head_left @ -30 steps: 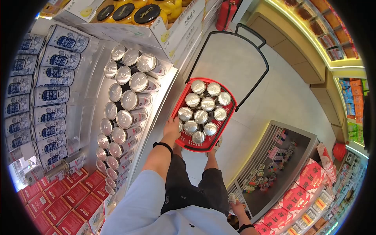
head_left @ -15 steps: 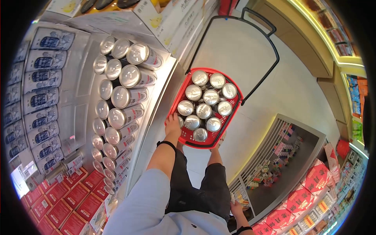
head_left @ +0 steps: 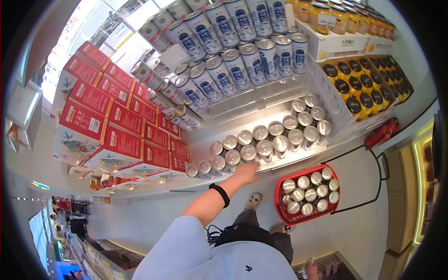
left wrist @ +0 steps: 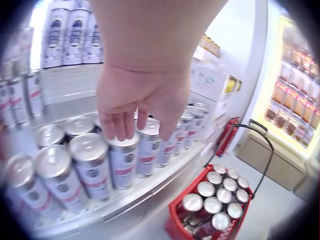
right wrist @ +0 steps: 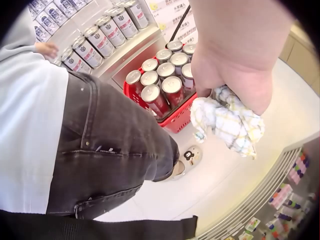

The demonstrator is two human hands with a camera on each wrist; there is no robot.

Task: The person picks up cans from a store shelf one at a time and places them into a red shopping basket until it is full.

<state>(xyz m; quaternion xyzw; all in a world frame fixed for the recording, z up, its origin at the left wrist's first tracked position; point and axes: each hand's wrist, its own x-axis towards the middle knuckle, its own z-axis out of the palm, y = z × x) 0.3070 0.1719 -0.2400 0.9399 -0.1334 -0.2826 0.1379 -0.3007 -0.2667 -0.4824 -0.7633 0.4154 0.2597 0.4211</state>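
My left hand (head_left: 246,173) reaches to the front row of silver-topped cans (head_left: 264,148) on the lit shelf. In the left wrist view, the relaxed fingers of the left hand (left wrist: 145,102) hang over the lids of white cans (left wrist: 94,172); whether they touch a lid I cannot tell. A red basket (head_left: 278,201) holding several upright cans stands on the floor, its black handle folded outward. Low at my side, my right hand (right wrist: 232,82) grips a crumpled checked cloth (right wrist: 227,122); its fingers are mostly hidden.
Red boxes (head_left: 123,116) are stacked left of the shelf cans. Blue-and-white cans (head_left: 233,70) stand behind them, and fruit jars (head_left: 357,84) sit at the right. A low slatted display (right wrist: 270,200) is near my right side.
My left hand has let go of the basket's rim and moved to the shelf cans. The head view has turned toward the shelf, showing the basket farther right.
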